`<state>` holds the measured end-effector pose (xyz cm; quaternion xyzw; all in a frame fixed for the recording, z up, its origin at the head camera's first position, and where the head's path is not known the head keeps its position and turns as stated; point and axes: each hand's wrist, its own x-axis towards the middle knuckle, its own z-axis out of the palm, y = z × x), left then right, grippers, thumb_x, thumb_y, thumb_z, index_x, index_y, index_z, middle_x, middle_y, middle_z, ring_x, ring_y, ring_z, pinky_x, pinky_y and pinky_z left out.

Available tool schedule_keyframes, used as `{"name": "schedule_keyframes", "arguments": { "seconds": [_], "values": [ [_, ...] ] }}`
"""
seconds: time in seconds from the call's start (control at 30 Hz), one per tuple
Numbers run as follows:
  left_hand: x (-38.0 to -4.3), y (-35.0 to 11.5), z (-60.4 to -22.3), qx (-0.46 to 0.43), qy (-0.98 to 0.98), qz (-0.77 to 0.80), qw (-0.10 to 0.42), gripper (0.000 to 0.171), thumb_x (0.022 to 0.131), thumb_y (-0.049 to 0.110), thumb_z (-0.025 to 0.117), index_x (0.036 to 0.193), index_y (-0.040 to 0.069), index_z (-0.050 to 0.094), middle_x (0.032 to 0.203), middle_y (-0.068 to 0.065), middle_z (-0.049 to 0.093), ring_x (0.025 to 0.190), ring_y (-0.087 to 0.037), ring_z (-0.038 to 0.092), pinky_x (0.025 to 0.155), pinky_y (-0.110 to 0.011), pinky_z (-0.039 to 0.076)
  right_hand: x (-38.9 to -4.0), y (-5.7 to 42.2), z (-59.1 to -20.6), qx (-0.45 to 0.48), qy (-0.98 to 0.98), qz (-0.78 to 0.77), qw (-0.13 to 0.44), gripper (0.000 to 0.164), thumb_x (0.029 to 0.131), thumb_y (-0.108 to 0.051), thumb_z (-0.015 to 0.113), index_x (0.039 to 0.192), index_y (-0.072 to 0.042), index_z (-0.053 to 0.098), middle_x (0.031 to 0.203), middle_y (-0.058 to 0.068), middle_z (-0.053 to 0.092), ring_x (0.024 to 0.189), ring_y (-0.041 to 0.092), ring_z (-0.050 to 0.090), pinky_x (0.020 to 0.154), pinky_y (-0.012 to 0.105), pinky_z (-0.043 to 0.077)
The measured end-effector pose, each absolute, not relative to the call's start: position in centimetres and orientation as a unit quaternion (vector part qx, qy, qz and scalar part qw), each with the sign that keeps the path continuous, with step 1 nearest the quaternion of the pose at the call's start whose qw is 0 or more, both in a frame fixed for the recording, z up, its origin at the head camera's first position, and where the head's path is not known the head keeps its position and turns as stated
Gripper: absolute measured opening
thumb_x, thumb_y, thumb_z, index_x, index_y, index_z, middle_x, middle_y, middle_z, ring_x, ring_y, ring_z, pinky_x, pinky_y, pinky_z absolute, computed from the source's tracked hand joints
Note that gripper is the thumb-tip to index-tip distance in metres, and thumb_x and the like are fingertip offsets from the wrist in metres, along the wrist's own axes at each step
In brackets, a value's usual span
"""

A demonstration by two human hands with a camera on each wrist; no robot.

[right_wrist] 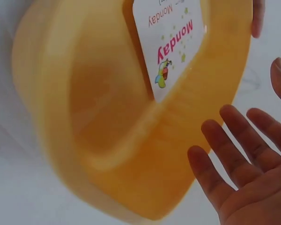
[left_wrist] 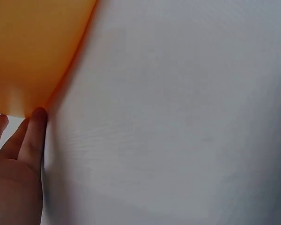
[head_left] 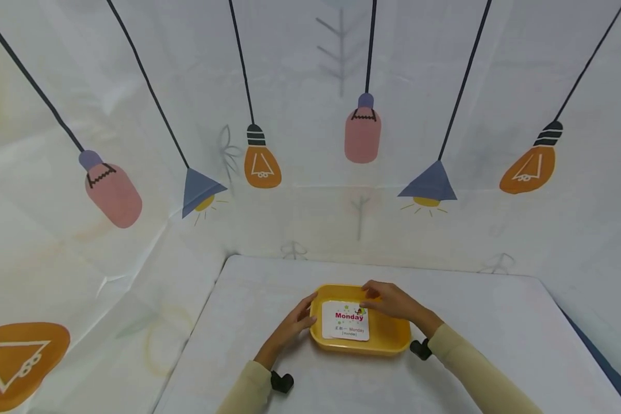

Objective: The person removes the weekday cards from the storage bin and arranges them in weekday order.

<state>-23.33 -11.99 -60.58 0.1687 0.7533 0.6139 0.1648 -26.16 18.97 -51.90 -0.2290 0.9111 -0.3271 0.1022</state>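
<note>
A white "Monday" flashcard (head_left: 345, 330) lies toward the left inside a yellow tray (head_left: 390, 334) on a white desk (head_left: 341, 385). The person's left hand (head_left: 291, 323) touches the tray's left end with extended fingers. The right hand (head_left: 395, 301), fingers loosely spread and holding nothing, is at the far rim, near the card's corner.

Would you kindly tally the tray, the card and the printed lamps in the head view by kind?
Yellow tray: 1
Monday card: 1
Pink lamps: 2
Blue lamps: 2
Orange bulbs: 3
Total: 9
</note>
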Motion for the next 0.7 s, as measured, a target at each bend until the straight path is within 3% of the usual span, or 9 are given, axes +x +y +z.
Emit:
{"name": "schedule_keyframes", "arguments": {
  "seconds": [0.13, 0.33, 0.57, 0.7],
  "values": [
    [-23.2, -12.0, -61.0, 0.179, 0.761, 0.609, 0.132, 0.060, 0.103, 0.018, 0.052, 0.159, 0.022, 0.028, 0.165, -0.008, 0.026, 0.149, -0.036, 0.031, 0.121, -0.053, 0.027, -26.8, 18.4, -51.9, -0.259, 0.907, -0.309, 0.118, 0.038, 0.093, -0.029, 0.071, 0.119, -0.003, 0.065, 0.112, 0.011, 0.071, 0.101, 0.023, 0.067, 0.091, 0.043, 0.058],
    [-22.8, -11.6, -61.2, 0.170, 0.779, 0.594, 0.103, 0.060, 0.104, 0.018, 0.051, 0.159, 0.025, 0.027, 0.165, 0.000, 0.027, 0.150, -0.029, 0.032, 0.121, -0.035, 0.031, -27.8, 17.6, -51.9, -0.295, 0.902, -0.289, 0.127, 0.030, 0.093, -0.024, 0.070, 0.114, -0.001, 0.066, 0.111, 0.012, 0.072, 0.101, 0.024, 0.069, 0.091, 0.042, 0.058],
    [-22.3, -11.3, -61.1, 0.152, 0.788, 0.590, 0.091, 0.058, 0.105, 0.021, 0.049, 0.158, 0.026, 0.029, 0.165, -0.002, 0.029, 0.150, -0.031, 0.032, 0.121, -0.052, 0.028, -28.6, 17.0, -51.5, -0.332, 0.888, -0.287, 0.137, 0.033, 0.095, -0.025, 0.069, 0.116, -0.001, 0.064, 0.114, 0.013, 0.071, 0.104, 0.027, 0.069, 0.092, 0.043, 0.058],
    [-22.1, -11.2, -61.1, 0.139, 0.789, 0.590, 0.097, 0.058, 0.104, 0.024, 0.050, 0.158, 0.030, 0.029, 0.164, 0.000, 0.030, 0.149, -0.029, 0.034, 0.121, -0.052, 0.028, -28.8, 16.9, -51.6, -0.330, 0.887, -0.289, 0.142, 0.033, 0.094, -0.023, 0.069, 0.118, 0.000, 0.064, 0.114, 0.014, 0.071, 0.104, 0.027, 0.069, 0.093, 0.043, 0.057]
  ]
}}
